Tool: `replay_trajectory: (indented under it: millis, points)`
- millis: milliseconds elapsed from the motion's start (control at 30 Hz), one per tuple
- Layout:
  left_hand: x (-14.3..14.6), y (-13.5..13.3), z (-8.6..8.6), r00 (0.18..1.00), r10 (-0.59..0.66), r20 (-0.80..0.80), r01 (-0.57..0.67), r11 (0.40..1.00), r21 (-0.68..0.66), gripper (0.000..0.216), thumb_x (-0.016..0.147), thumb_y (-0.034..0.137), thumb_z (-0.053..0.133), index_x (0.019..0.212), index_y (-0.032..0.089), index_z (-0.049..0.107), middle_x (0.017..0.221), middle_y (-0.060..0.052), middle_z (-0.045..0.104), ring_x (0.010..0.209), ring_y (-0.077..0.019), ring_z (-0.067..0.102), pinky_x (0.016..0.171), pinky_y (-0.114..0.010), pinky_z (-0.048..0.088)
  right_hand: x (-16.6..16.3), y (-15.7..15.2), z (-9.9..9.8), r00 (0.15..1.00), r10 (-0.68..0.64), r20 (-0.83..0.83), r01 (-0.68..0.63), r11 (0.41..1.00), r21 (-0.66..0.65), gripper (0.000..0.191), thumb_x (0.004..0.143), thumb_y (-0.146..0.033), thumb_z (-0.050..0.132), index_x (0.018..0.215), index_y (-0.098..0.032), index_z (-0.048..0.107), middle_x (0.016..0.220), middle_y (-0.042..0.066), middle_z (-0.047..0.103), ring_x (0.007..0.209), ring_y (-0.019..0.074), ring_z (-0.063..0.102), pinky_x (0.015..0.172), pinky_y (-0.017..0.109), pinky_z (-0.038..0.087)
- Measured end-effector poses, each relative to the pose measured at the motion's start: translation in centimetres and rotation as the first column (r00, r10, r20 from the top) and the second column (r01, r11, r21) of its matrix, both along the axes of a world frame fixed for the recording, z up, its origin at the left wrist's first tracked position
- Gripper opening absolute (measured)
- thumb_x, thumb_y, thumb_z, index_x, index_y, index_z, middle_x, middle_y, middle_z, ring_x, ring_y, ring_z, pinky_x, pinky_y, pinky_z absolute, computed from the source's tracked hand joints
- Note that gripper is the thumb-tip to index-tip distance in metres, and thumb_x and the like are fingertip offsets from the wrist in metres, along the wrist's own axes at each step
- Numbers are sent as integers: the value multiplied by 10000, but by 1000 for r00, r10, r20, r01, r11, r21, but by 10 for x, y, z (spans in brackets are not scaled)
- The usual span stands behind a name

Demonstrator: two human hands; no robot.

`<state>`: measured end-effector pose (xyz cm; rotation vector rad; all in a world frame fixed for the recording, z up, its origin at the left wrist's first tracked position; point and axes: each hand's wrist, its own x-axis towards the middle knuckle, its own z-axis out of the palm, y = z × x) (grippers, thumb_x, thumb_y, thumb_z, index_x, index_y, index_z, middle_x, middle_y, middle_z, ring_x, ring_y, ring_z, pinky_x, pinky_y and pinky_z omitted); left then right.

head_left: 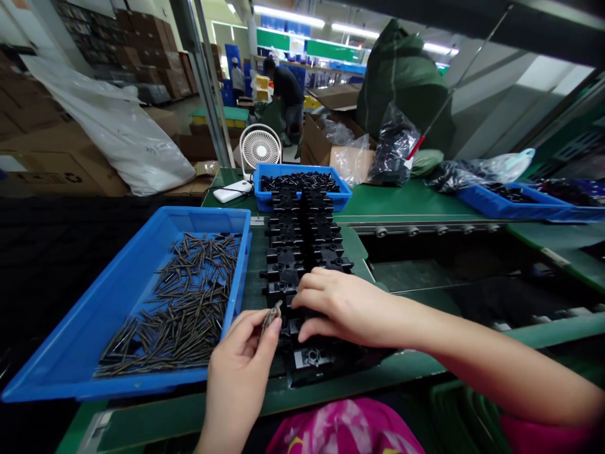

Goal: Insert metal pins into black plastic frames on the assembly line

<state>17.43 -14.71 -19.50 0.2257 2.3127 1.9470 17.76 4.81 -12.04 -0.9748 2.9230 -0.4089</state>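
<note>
My left hand [243,359] pinches a small bunch of thin metal pins [270,315] between thumb and fingers, just left of a double row of black plastic parts [302,246] laid out on the green bench. My right hand [338,306] lies over the near end of that row, fingers curled down and pressing on one black part; whether it grips anything is hidden. A blue tray of loose metal pins [182,302] stands directly left of my left hand.
A smaller blue bin of black parts [302,183] sits at the far end of the row, with a white desk fan [259,148] behind it. More blue trays [515,202] and plastic bags of black parts [392,148] lie at right. Cardboard boxes and other people stand in the background.
</note>
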Motion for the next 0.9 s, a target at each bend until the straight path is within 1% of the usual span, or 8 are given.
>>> replay_trajectory:
  millis: [67,200,300,400,500,567,733,900]
  points:
    - [3,2,4,996,-49,-70,46,998,-49,132,809,337,632,897,263,696,925,-8,668,819,-165,616,736,-218,474,-4,-3,1,996,-34,84,47,987,-155,370,879,-481,534,994,-138,608,915,66,588,867,169,533,771,273,440]
    - [8,4,11,972,-115,-205,86,986,-145,119,837,287,594,900,275,694,889,-7,649,815,-164,596,731,-219,445,-8,-7,1,973,2,229,85,926,-369,224,887,-360,578,900,-138,598,844,25,605,781,125,545,697,218,430]
    - [10,4,10,973,-174,-151,155,979,-132,130,849,310,577,890,256,687,859,-20,637,795,-172,583,727,-236,440,-8,-5,0,956,32,293,108,887,-449,148,885,-288,590,880,-140,608,830,15,618,758,115,553,687,208,424]
    - [12,6,7,978,-170,121,153,978,138,242,880,394,511,859,206,662,759,-30,609,693,-162,559,638,-248,451,-8,1,0,910,137,390,100,843,-529,143,902,-257,561,901,-125,615,869,32,629,793,115,576,723,209,445]
    - [12,10,7,917,-198,346,11,880,475,280,896,405,486,912,174,644,737,-21,574,640,-130,523,557,-226,435,-7,6,-1,871,212,444,116,789,-604,151,909,-242,546,932,-112,619,925,52,636,855,124,593,790,229,465]
    - [12,12,8,892,-237,385,-25,824,565,236,884,361,531,969,169,638,789,-21,579,651,-110,518,558,-209,436,-7,7,-3,880,156,448,169,779,-603,155,907,-250,548,948,-119,618,925,49,642,855,126,594,792,235,469]
    - [9,12,6,893,-202,402,-85,802,591,207,827,294,633,1005,192,606,827,-11,615,698,-101,561,609,-190,478,-2,4,-10,883,-3,469,298,776,-556,125,892,-259,556,940,-148,588,881,23,643,772,115,584,701,216,472]
    - [14,16,7,957,-20,290,-110,898,425,223,787,313,668,961,209,575,858,-14,675,759,-139,633,690,-219,532,-1,-1,-11,889,-2,458,302,754,-584,117,879,-256,573,931,-152,591,848,7,623,735,99,561,667,195,459]
